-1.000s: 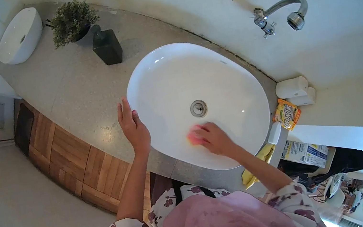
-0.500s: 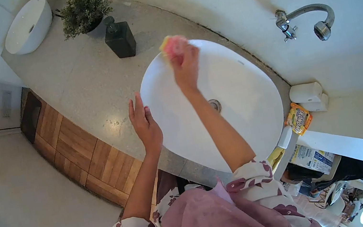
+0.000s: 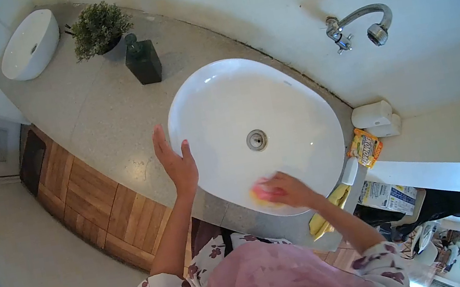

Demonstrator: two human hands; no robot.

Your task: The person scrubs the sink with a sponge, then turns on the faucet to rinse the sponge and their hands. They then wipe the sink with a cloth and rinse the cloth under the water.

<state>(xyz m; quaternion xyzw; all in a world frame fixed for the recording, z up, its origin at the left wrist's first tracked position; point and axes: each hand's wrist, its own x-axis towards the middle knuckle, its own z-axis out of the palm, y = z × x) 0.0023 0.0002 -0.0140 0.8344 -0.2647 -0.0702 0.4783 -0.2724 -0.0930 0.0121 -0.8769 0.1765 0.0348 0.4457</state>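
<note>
A pink and yellow sponge (image 3: 263, 192), smeared by motion, is in the grip of my right hand (image 3: 288, 189) at the near rim of the white oval basin (image 3: 212, 146). The fingers curl over its top. My left hand (image 3: 177, 166) is at the basin's left edge, fingers stretched and thumb apart, holding nothing. A round metal drain (image 3: 256, 140) shows in the middle of the basin.
A dark green pump bottle (image 3: 143, 63), a potted plant (image 3: 100, 30) and a small white basin (image 3: 31, 46) stand on the counter (image 3: 84, 117). A tap (image 3: 358, 25) juts from the wall. At right are a yellow cloth (image 3: 329, 212), an orange packet (image 3: 365, 147) and white rolls (image 3: 374, 115).
My right hand has swept the sponge from the basin's far rim down to its near rim. My left hand stays by the left edge, and the view has shifted slightly.
</note>
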